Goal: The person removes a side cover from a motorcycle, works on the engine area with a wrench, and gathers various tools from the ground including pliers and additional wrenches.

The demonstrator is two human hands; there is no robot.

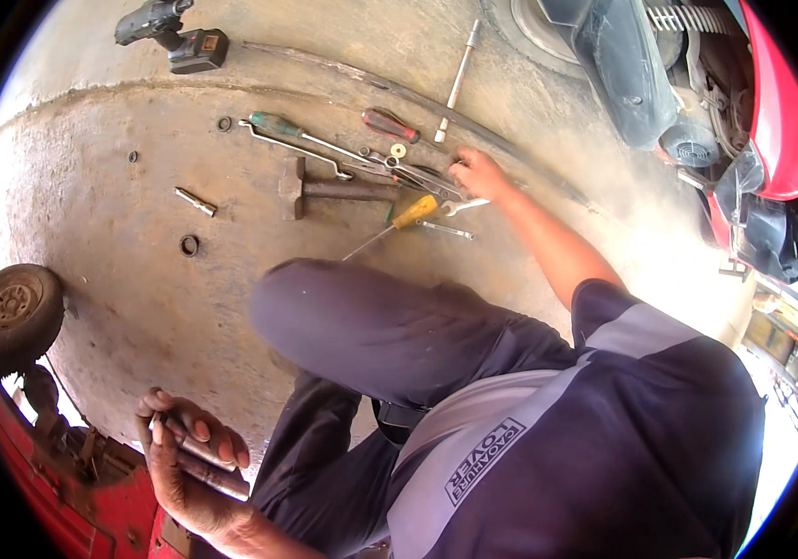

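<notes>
My left hand (pixel 189 466), low at the left, is closed around metal cylindrical pieces (pixel 211 472) whose exact kind I cannot make out. At the tool pile on the floor, my right hand (pixel 478 175) has its fingers curled, and what they pinch is hidden. Beside it lie an open-ended spanner (pixel 459 207) and a yellow-handled screwdriver (pixel 415 212). Farther left are a hammer (pixel 352 190), a bent ring spanner (pixel 297 144), a green-handled screwdriver (pixel 276 125) and a red-handled screwdriver (pixel 390 125).
A long bar (pixel 362 76) and a socket extension (pixel 458 84) lie beyond the pile. Back left is a cordless power tool (pixel 199 51). A socket (pixel 196 201) and a metal ring (pixel 189 245) lie left. A red motorbike (pixel 781 102) stands right, a small wheel (pixel 15 312) left.
</notes>
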